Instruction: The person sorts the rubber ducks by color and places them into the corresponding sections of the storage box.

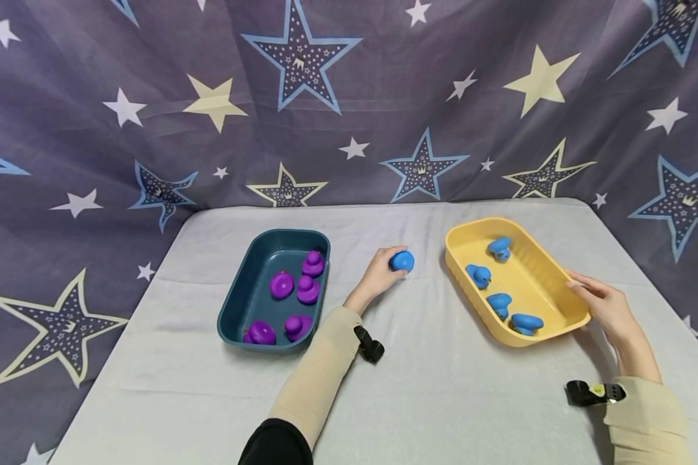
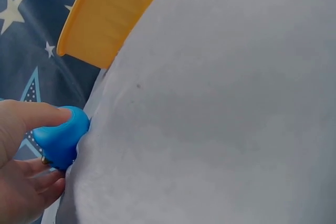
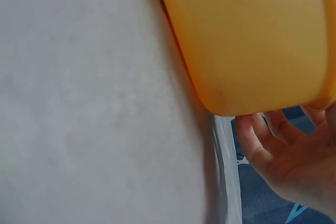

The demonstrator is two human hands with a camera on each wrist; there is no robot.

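Observation:
My left hand (image 1: pixel 380 271) holds a blue rubber duck (image 1: pixel 403 261) between thumb and fingers, over the table between two trays. In the left wrist view the thumb lies across the top of that duck (image 2: pixel 65 135), with the other fingers below it. At the right end of the yellow tray (image 1: pixel 549 261), my right hand (image 1: pixel 607 310) grips the rim. The right wrist view shows its fingers (image 3: pixel 252 140) bent against the outer wall. Several blue rubber ducks (image 1: pixel 479 276) lie inside the yellow tray, mostly along its near left side.
A dark teal tray (image 1: pixel 232 310) stands to the left with several purple rubber ducks (image 1: pixel 282 285) in it. Both trays rest on a white cloth-covered table (image 1: pixel 419 387). Behind the table hangs a grey curtain (image 1: pixel 378 84) printed with stars.

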